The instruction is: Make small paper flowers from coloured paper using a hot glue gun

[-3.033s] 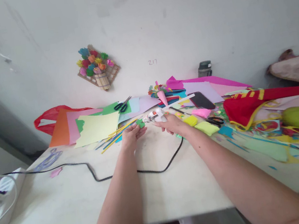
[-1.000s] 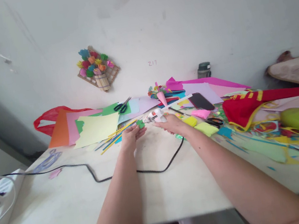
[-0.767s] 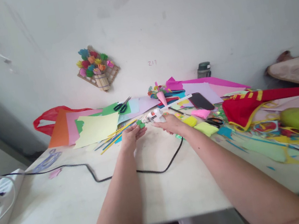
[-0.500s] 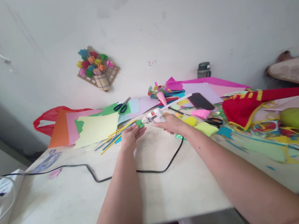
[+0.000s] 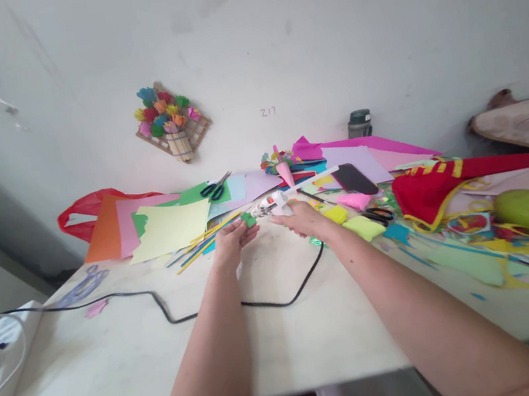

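My right hand (image 5: 299,218) is closed round the handle of a white hot glue gun (image 5: 276,203). A long white glue stick (image 5: 317,179) juts from the gun's back end, up and to the right. Between the fingers of my left hand (image 5: 231,237) is a small green paper piece (image 5: 248,218). The gun's nozzle points left and meets or nearly meets the green piece; contact cannot be made out. A black cord (image 5: 282,304) runs from under my right wrist across the table to the left.
Coloured paper sheets (image 5: 172,223), paper strips (image 5: 197,253) and scissors (image 5: 215,188) lie behind my left hand. A phone (image 5: 355,180), a second pair of scissors (image 5: 378,215), paper scraps and a red cloth (image 5: 419,196) are on the right. A power strip (image 5: 11,335) sits at left.
Both hands stay almost in the same place, with the glue gun's nozzle still at the green paper piece. The whole view has shifted very slightly.
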The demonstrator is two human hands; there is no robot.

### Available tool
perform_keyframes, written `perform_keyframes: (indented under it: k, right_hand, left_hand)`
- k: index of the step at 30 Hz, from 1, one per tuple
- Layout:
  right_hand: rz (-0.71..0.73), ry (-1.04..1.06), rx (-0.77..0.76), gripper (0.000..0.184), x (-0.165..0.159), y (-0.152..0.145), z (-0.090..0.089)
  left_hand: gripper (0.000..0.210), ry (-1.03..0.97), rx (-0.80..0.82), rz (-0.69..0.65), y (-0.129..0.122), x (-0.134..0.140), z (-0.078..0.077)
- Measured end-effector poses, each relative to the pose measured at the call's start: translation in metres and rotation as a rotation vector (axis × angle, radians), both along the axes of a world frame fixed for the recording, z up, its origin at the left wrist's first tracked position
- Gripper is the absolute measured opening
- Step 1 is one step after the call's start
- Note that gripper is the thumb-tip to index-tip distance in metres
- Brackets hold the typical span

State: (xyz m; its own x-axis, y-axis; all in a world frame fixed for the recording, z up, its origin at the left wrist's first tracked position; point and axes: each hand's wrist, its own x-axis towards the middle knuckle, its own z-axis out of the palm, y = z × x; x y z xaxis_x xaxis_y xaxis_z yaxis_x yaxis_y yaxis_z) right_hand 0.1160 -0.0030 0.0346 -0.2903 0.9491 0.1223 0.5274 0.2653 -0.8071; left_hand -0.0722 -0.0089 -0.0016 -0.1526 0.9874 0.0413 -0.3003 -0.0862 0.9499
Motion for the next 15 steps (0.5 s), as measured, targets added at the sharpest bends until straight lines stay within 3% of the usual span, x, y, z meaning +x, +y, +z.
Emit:
perform_keyframes:
  k: [15]
  right_hand:
    - [0.0, -0.018, -0.003, 0.034, 0.0012, -0.0013, 0.0036]
  left_hand:
    - [0.01, -0.005, 0.009, 0.007, -0.001, 0.0005, 0.0004]
